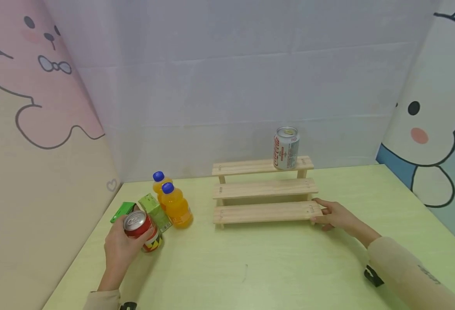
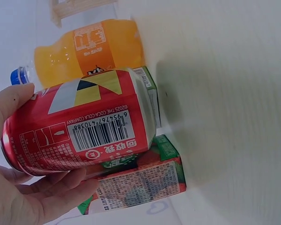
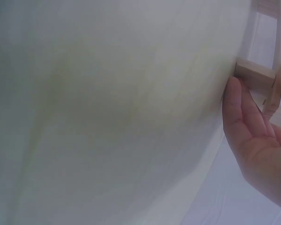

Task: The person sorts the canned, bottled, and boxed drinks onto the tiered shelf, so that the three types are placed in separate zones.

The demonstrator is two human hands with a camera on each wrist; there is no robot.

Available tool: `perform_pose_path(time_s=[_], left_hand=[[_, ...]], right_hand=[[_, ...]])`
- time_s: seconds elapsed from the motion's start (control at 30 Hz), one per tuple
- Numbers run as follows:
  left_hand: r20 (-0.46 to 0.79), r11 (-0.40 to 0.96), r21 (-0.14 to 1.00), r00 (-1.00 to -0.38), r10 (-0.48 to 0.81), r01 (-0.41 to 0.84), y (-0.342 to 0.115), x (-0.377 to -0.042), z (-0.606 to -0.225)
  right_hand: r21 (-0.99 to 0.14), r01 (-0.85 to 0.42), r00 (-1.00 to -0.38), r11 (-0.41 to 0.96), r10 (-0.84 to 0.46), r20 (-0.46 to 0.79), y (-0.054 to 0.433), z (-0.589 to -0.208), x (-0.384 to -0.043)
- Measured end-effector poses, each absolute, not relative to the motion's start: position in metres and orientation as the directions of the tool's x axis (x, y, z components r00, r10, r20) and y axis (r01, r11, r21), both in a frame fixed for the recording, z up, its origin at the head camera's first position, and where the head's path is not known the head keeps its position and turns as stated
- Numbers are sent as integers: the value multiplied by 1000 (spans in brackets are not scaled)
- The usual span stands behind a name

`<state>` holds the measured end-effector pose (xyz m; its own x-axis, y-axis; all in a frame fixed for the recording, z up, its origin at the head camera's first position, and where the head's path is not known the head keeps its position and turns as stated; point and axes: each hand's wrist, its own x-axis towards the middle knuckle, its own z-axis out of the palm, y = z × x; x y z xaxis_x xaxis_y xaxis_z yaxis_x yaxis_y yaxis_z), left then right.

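Note:
My left hand (image 1: 120, 247) grips a red soda can (image 1: 142, 228) at the table's left side; the left wrist view shows the red can (image 2: 79, 124) held in my left hand (image 2: 23, 192). Beside it stand two orange juice bottles (image 1: 175, 206) with blue caps and green drink cartons (image 1: 154, 211). My right hand (image 1: 334, 215) holds the right end of the lowest step of a three-tier wooden rack (image 1: 264, 191), thumb on top. In the right wrist view the fingers (image 3: 246, 117) lie against the rack's end (image 3: 255, 75). A silver soda can (image 1: 286, 147) stands on the top tier.
The table (image 1: 250, 267) is pale green wood, enclosed by cartoon-printed panels left and right and a white backdrop behind. In the left wrist view an orange bottle (image 2: 89, 49) and a carton (image 2: 140, 185) lie close behind the red can.

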<state>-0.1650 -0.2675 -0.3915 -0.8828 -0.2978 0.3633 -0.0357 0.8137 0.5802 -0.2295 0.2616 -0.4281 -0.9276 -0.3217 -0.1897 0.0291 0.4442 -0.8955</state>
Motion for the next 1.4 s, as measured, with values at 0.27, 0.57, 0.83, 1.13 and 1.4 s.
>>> perform_pose_path(time_s=[0.27,0.57,0.83,1.13,1.4], left_hand=[[375,818,575,-884,-278,-13,-261,-162,-386],[397,826,564,-884,-246,24,-255,-160,-382],[440,823,562,-874,-209,86,-249,-157,-375],[477,822,553,-860,-182,133,-240,-157,-369],[535,830,524,-832,-144,193,-234,-158,-364]], right_hand=[[-892,30,-930,452,-315,-191,263,-429,-230],[-892,25,-930,452,-318,-187,264,-429,-231],[-891,24,-928,453,-321,-188,264,-429,-231],[-894,25,-929,448,-319,-186,263,-430,-231],[-902,22,-928,432,-327,-179,263,-430,-231]])
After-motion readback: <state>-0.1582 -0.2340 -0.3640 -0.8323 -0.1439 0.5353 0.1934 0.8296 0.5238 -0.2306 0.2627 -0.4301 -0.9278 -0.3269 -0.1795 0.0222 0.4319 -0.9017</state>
